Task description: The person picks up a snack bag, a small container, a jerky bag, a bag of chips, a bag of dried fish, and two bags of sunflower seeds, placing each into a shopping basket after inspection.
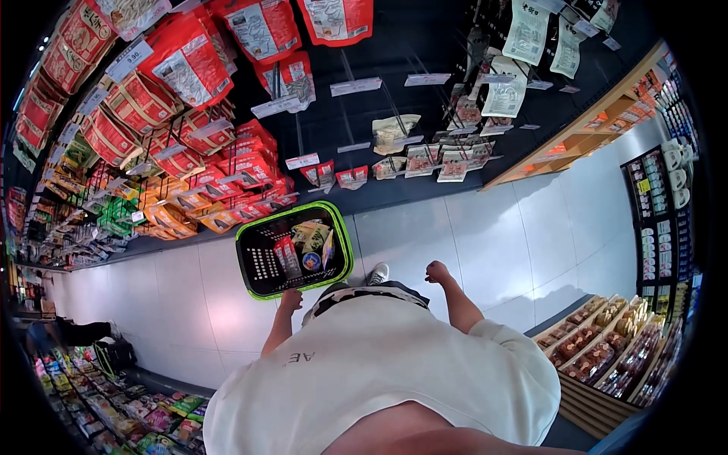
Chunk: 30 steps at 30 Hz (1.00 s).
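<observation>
A black shopping basket with a green rim [346,241] is in front of me, close to the shelf's foot. Inside it lie a red packet [287,256], a green and beige packet [310,235] and a round blue item [311,262]. My left hand [291,299] is closed at the basket's near edge; whether it touches the rim or holds anything is hidden. Over the floor to the right of my body, my right hand [436,272] is curled closed, with nothing visible in it and nothing beside it.
Hanging red bags [189,64] and other packets fill the dark rack ahead. A wooden shelf [576,133] stands at the right, and a slatted bin of packaged food [588,349] at the lower right. Another person [72,334] and a second basket [115,356] are at the lower left.
</observation>
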Each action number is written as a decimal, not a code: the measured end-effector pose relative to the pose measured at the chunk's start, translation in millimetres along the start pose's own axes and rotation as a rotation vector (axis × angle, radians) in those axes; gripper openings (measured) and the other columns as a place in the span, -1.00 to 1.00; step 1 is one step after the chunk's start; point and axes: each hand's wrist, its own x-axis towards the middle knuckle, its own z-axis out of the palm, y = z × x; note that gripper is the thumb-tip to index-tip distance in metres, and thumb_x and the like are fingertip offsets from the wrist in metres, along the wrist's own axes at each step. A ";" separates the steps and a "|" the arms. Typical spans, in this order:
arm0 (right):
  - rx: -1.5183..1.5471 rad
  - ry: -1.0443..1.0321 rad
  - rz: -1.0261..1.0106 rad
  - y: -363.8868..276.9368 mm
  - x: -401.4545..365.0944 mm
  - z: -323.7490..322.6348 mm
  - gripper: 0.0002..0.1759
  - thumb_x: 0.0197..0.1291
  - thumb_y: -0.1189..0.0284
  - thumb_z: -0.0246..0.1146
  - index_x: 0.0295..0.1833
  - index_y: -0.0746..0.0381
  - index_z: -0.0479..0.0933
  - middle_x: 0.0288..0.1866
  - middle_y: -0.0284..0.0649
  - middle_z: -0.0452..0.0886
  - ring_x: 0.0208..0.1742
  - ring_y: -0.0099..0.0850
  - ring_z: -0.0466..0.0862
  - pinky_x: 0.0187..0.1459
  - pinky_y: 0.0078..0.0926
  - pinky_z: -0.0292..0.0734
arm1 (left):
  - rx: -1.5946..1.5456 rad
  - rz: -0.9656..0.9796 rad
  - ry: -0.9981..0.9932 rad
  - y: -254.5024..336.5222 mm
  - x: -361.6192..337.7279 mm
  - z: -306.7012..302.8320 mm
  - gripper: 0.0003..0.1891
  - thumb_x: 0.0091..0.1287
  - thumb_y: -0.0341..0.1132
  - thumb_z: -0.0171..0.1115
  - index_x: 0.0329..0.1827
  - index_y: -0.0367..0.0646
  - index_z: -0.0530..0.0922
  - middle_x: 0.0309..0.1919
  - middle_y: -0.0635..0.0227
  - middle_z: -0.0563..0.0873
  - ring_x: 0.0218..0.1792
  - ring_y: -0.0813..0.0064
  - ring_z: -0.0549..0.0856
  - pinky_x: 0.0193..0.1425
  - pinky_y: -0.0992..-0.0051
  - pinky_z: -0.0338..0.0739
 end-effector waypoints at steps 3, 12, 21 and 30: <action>0.089 -0.023 0.026 -17.4 -17.2 -4.4 -0.78 0.00 0.48 -0.07 -0.39 0.42 0.42 -0.58 -0.05 0.54 -0.56 -0.27 0.63 -0.57 -0.44 0.49 | -0.023 -0.042 -0.016 8.9 1.1 -15.0 -0.69 -0.40 -0.18 0.43 -0.53 -0.01 0.55 -0.48 0.40 0.60 -0.40 0.38 0.59 -0.37 0.42 0.50; 0.119 -0.052 0.127 -17.2 -24.7 -9.5 -0.81 0.01 0.50 -0.06 -0.27 0.35 0.37 -0.45 -0.13 0.51 -0.52 -0.32 0.62 -0.64 -0.49 0.48 | 0.014 0.028 0.011 2.6 46.8 -42.7 -0.71 -0.29 -0.22 0.34 -0.52 -0.13 0.49 -0.45 0.26 0.59 -0.37 0.24 0.59 -0.32 0.30 0.50; 0.199 0.026 0.118 -35.7 -35.8 -5.8 -0.78 0.02 0.47 -0.05 -0.22 0.34 0.35 -0.37 -0.13 0.51 -0.51 -0.33 0.62 -0.59 -0.50 0.50 | -0.067 0.182 0.218 -22.8 65.4 -41.2 -0.87 -0.20 -0.32 0.16 -0.59 -0.15 0.48 -0.54 0.20 0.56 -0.44 0.20 0.57 -0.38 0.33 0.47; 0.105 0.119 0.136 -22.0 -42.4 3.7 -0.77 -0.01 0.49 -0.01 -0.24 0.39 0.40 -0.42 -0.12 0.54 -0.49 -0.30 0.64 -0.59 -0.47 0.52 | 0.023 0.153 -0.095 -30.8 83.5 -62.1 -0.79 -0.22 -0.24 0.24 -0.53 -0.13 0.50 -0.49 0.23 0.58 -0.37 0.24 0.58 -0.31 0.31 0.48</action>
